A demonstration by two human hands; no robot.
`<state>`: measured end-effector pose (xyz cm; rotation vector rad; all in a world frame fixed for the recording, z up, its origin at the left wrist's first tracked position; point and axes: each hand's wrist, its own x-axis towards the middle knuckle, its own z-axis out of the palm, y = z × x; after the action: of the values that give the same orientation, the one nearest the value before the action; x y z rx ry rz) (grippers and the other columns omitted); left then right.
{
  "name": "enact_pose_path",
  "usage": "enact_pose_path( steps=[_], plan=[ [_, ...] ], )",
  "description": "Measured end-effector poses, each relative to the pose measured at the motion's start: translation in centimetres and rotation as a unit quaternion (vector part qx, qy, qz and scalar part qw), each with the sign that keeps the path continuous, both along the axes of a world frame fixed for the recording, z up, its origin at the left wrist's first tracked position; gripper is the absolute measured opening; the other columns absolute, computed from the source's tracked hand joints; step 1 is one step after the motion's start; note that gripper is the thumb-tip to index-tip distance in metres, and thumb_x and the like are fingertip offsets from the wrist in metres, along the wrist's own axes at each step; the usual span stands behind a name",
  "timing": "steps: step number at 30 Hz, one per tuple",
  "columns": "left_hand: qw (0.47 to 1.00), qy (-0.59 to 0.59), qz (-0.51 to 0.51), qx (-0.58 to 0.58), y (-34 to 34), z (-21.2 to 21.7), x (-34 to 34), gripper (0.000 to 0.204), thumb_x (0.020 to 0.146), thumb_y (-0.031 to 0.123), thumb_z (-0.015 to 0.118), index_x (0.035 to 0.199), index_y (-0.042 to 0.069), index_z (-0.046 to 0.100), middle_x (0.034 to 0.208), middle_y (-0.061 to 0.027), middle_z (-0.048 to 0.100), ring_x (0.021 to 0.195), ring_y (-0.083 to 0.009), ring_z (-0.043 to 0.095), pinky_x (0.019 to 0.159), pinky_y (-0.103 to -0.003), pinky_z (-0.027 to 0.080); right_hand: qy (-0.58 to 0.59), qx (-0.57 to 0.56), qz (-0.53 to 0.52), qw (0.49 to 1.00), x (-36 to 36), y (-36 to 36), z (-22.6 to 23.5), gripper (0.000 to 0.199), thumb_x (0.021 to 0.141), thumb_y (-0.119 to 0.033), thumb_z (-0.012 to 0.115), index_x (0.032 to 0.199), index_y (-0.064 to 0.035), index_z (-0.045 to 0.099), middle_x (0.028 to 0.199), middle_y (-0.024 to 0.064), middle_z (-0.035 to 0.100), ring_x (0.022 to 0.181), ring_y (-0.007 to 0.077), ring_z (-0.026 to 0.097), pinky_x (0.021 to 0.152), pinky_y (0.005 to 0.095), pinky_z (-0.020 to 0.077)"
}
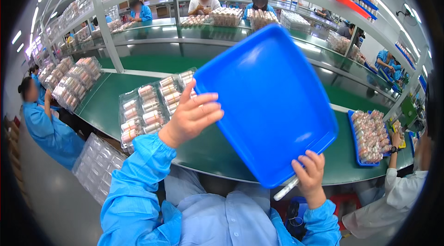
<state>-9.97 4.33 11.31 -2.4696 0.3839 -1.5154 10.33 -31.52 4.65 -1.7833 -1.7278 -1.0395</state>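
A blue plastic tray (277, 102) is held up at a tilt over the green bench, its bare inner face showing. At its left rim, my left hand (192, 114) grips the edge with the fingers lying over it. My right hand (311, 174) holds the lower right corner. Below those fingers pokes out a thin white stick-like thing (286, 188), whose kind I cannot tell. Close behind my left hand stand clear plastic blister trays (149, 107) filled with small pinkish and white cylindrical parts. Part of them is hidden by my hand and the blue tray.
Another blue tray (354, 137) heaped with wrapped parts (370, 135) sits at the right, beside a person in a white sleeve (391, 186). Empty clear blister trays (99, 165) are stacked low at the left. A co-worker in blue (51, 126) stands there. Metal posts (107, 28) rise behind the bench.
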Motion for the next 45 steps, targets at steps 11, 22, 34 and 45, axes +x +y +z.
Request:
enact_pose_path(
  steps=[11,22,34,45],
  plan=[
    [0.964,-0.078,-0.001,-0.254,-1.7,-10.0,12.5,0.048,0.081,0.004,0.077,0.126,0.007,0.061,0.141,-0.0186,0.052,0.136,-0.044,0.049,0.118,-0.06,0.028,-0.151,0.222,-0.007,0.963,7.8,16.3,25.4,0.031,0.076,0.001,0.065,0.106,-0.0037,0.069,0.098,0.0134,0.064,0.097,0.0351,0.06,0.088,0.0446,0.0471],
    [0.936,0.049,-0.047,-0.344,-2.6,-12.8,13.7,0.031,0.085,0.001,0.068,0.114,0.009,0.068,0.128,-0.0103,0.061,0.132,-0.0328,0.054,0.115,-0.057,0.035,-0.179,0.143,-0.151,0.962,17.4,37.0,40.1,0.023,0.091,-0.01,0.058,0.111,-0.0113,0.068,0.104,0.0096,0.071,0.101,0.0326,0.067,0.081,0.046,0.0555],
    [0.927,0.104,-0.056,-0.356,-2.3,-13.2,14.3,0.032,0.085,0.001,0.066,0.116,0.009,0.065,0.128,-0.0117,0.06,0.134,-0.0344,0.052,0.115,-0.058,0.033,-0.129,0.154,-0.05,0.978,18.1,37.2,34.0,0.046,0.082,0.001,0.06,0.128,-0.0059,0.062,0.125,0.0165,0.066,0.118,0.0358,0.06,0.102,0.0437,0.0481],
    [0.94,0.185,0.034,-0.284,-3.2,-14.4,18.1,0.051,0.094,0.016,0.064,0.141,0.002,0.051,0.148,-0.0166,0.05,0.144,-0.0341,0.04,0.12,-0.053,0.027,0.151,-0.003,-0.136,0.979,16.9,11.5,-3.3,0.034,0.074,0.007,0.062,0.106,-0.003,0.066,0.106,0.0138,0.067,0.103,0.0352,0.063,0.09,0.0449,0.0496]
  ],
)
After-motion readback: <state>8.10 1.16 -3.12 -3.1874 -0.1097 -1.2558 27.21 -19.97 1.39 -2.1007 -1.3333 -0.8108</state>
